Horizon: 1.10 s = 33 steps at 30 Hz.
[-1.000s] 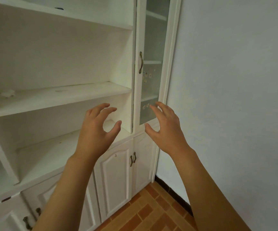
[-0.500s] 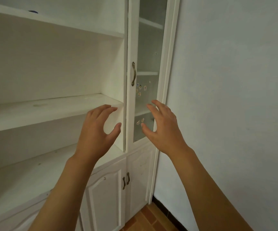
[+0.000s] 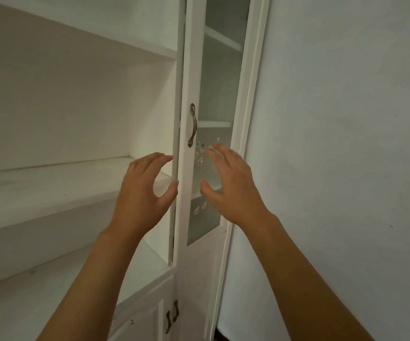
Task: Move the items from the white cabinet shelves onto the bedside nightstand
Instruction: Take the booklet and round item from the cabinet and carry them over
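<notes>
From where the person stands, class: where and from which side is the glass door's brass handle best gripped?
Grip the bowed middle of the brass handle, where it arches clear of the white door frame and fingers can likely hook behind. It runs upright, so come from the front. The right hand, open just below it, seems better placed than the left hand.

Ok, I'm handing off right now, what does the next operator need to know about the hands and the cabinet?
Left hand: open, fingers loosely curved, holding nothing, raised in front of the open shelves.
Right hand: open, empty, in front of the glass door, below its handle.
Items: none visible on the shelves in view; nightstand out of frame.
Done: cannot tell from here.
Left: find any remaining items, perhaps behind the glass door.
</notes>
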Motion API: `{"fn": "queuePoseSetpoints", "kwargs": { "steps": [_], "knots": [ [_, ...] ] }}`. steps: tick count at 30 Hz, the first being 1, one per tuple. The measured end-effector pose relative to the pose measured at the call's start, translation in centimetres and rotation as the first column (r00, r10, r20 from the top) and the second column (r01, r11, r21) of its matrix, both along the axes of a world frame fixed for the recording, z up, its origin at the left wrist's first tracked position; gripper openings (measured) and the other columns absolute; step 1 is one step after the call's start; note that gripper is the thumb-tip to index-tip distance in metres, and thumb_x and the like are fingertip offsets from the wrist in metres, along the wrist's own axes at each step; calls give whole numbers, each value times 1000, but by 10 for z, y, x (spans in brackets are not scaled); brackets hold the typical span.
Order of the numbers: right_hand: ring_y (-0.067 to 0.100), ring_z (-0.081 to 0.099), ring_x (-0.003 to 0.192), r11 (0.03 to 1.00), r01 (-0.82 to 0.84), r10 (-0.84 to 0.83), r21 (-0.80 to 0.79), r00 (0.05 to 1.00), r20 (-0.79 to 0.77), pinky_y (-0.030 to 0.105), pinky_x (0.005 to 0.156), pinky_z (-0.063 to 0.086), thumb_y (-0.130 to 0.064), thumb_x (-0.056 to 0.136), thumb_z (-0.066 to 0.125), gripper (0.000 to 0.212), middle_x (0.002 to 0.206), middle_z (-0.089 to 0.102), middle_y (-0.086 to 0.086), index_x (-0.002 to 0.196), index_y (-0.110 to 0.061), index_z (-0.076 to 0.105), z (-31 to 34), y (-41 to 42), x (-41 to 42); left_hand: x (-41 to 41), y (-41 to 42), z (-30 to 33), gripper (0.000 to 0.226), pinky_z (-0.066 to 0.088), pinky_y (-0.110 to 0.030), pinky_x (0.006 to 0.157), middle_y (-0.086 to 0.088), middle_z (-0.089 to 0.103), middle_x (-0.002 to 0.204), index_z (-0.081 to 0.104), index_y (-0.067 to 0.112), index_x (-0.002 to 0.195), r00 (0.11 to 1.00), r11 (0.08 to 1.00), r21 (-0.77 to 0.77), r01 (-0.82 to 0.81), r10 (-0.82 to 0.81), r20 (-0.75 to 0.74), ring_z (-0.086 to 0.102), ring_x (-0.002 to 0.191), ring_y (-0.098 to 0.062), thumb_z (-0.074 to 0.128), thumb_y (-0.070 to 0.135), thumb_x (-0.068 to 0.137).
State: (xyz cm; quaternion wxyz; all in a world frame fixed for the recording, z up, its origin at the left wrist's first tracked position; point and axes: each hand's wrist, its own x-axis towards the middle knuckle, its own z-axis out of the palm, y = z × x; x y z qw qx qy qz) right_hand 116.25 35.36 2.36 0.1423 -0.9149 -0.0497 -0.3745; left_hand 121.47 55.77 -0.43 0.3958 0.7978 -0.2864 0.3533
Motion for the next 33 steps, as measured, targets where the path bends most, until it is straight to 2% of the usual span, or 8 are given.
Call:
{"fn": "queuePoseSetpoints", "kwargs": {
  "steps": [3,6,11,18,24,29,33],
  "knots": [
    [21,28,156,1000,5,-5,-4,1000,14,53,128,24,-57,97,56,68,168,30,-7,158,-34,35,8,-4,44,45,-8,1,58,40,-51,118,3,54,151,57,28,145,1000,1000,20,18,-18,-9,44,142,-21,58,51,92],
    [22,31,155,1000,9,-9,-3,999,41,56,125,29,-56,98,57,68,167,33,-6,158,-33,35,12,-5,86,92,-13,-2,51,40,-48,117,4,54,151,57,29,144,999,997,74,16,-19,31,44,141,-19,63,48,96],
    [23,33,154,999,34,-32,-21,997,74,55,126,28,-50,100,60,67,167,35,-4,159,-30,36,24,-8,148,160,-25,-1,50,35,-37,115,6,52,152,58,30,142,997,994,104,31,-39,73,43,141,-16,69,44,96],
    [24,40,149,999,45,-43,-14,990,132,59,121,35,-44,99,61,66,163,40,-2,158,-27,37,19,-24,208,214,-41,-9,57,42,-49,116,7,50,154,59,30,141,992,988,91,121,-124,27,43,143,-18,50,59,93],
    [26,42,148,999,31,-24,-29,979,204,46,120,30,-44,98,63,69,166,37,0,159,-25,36,19,-43,244,238,-59,-12,61,40,-50,118,5,47,158,57,30,143,990,989,63,135,-138,38,41,145,-19,49,63,92],
    [22,37,151,999,-29,38,-33,956,291,42,123,30,-42,101,60,70,167,36,1,162,-19,33,24,-55,264,255,-72,-20,63,33,-39,117,7,40,161,50,32,150,993,992,90,86,-92,69,36,147,-16,62,54,92],
    [21,37,153,995,-68,90,-70,922,377,36,123,29,-36,103,62,70,168,35,2,163,-15,32,30,-56,278,258,-78,-23,64,31,-37,117,4,40,161,50,31,150,992,995,95,32,-43,117,36,147,-17,58,59,93]
  ]
}}
